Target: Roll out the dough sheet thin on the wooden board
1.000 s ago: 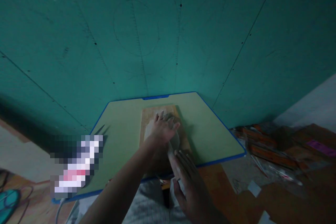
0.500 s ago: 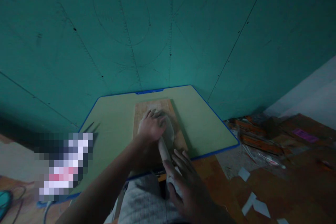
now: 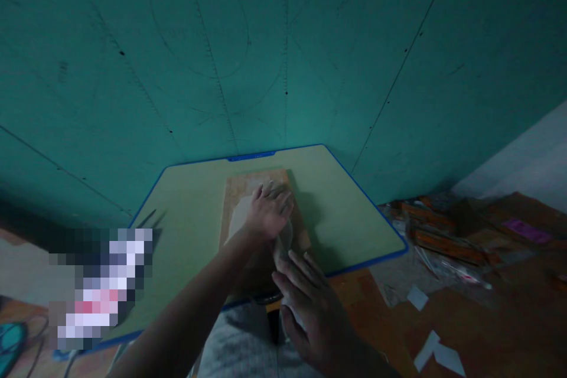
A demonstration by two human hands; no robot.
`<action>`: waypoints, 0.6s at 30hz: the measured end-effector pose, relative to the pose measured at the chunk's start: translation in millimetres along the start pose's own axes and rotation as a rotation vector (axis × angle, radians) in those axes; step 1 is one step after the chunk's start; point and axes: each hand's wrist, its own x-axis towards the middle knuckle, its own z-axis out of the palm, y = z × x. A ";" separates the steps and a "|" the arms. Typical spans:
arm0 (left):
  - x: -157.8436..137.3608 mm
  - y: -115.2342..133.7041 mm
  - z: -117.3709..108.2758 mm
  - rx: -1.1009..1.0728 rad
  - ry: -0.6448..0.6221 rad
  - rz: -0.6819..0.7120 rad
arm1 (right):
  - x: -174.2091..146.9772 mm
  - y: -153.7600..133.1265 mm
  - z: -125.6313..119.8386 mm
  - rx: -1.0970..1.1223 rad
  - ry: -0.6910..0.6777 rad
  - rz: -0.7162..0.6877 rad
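Observation:
A pale, flattened sheet that looks like dough or clay (image 3: pixel 239 218) lies on a wooden board (image 3: pixel 234 183). Across it runs a light-coloured rolling pin (image 3: pixel 282 248), partly hidden beneath both hands. My left hand (image 3: pixel 271 211) lies over the far part of the pin, palm down with the fingers spread. Nearer to me, my right hand (image 3: pixel 308 295) rests on the pin's near end, fingers stretched out and thumb apart. Neither hand is wrapped round the pin. The far end of the pin is covered by my left hand.
The board sits on a light tabletop with a blue edge (image 3: pixel 367 186), against a green wall (image 3: pixel 248 88). A dark pointed tool (image 3: pixel 146 218) and a blurred-out object (image 3: pixel 108 289) are at the left. Paper scraps (image 3: pixel 447 357) and clutter lie on the floor at right.
My left hand has shifted to the right over the sheet with the rolling pin, baring more of the sheet's left side. My right hand has moved only slightly.

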 end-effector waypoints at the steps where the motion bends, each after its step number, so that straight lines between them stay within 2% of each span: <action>1: 5.1 6.1 1.0 -0.013 0.008 -0.010 | -2.3 4.5 -2.6 -0.007 -0.015 0.007; 7: 32.2 37.7 5.8 -0.110 0.027 -0.105 | -22.2 29.0 -15.7 -0.038 -0.037 0.042; 11: 39.5 46.6 6.8 -0.129 0.042 -0.124 | -30.5 36.4 -19.8 -0.080 -0.016 0.039; 14: 33.6 41.2 5.5 -0.135 0.035 -0.107 | -21.9 30.2 -22.1 -0.069 -0.027 -0.046; 18: 13.2 13.1 2.4 -0.116 0.038 -0.024 | 5.7 8.6 -12.5 0.011 -0.075 -0.216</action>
